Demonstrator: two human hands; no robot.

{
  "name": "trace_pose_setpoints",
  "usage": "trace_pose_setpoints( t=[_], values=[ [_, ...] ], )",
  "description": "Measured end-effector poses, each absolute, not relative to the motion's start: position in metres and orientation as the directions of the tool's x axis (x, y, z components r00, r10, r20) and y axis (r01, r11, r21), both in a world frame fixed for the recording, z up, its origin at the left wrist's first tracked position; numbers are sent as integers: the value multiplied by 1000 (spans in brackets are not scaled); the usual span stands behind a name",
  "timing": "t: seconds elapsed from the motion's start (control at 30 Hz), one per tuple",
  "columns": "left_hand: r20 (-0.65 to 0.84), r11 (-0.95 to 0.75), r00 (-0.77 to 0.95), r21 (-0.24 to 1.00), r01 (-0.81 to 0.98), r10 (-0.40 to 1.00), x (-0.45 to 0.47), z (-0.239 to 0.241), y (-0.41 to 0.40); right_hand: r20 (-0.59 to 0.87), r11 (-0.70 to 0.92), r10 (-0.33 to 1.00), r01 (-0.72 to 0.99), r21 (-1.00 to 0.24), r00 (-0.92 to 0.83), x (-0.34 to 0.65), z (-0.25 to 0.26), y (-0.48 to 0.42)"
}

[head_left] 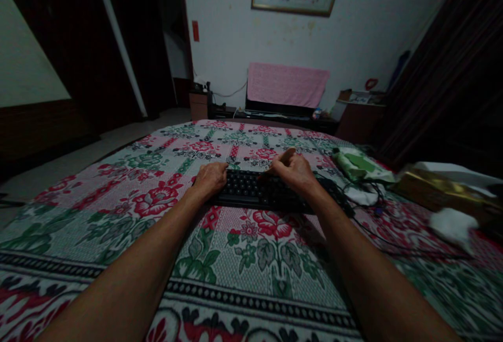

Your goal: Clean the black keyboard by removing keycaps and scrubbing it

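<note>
A black keyboard (245, 187) lies flat on the flowered cloth (188, 247) in front of me. My left hand (211, 178) is closed over its left end, with the thumb side along the back edge. Above the keys right of the middle, my right hand (295, 172) grips a slim brown stick-like tool (288, 154), wooden in look. The tool slants, its lower end close to the keys; whether it touches them I cannot tell. My right hand and forearm hide part of the keyboard's right half.
To the right lie a green and white packet (356, 164), tangled black cables (375, 198), a gold box (440, 187) and a crumpled white tissue (451, 224). Past the cloth's far edge, a pink towel (286, 84) hangs over a dark screen by the wall.
</note>
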State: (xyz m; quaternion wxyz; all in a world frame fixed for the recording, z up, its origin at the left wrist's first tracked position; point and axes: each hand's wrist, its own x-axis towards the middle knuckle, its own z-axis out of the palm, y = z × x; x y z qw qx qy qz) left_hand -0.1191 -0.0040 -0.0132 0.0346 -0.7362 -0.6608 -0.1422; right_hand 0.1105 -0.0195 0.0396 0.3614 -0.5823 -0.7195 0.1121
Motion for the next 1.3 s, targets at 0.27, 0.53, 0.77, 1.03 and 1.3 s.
trace_pose_setpoints(
  t=[0.27,0.53,0.77,1.03,1.3],
  values=[
    [239,-79,48,121,990,970,-117,-14,-8,375,47,918,904,-425,128,133,47,-11],
    [233,-78,51,112,991,971,-117,-14,-6,370,120,927,879,-461,68,131,51,-15],
    [231,-77,51,104,992,972,-118,-15,-5,355,-31,918,927,-375,175,144,55,-12],
    [231,-72,46,105,992,972,-118,-16,-5,312,173,950,810,-561,13,123,62,-26],
    [243,-79,56,86,993,968,-118,-16,-5,268,98,963,896,-433,24,123,56,-24]
  ],
)
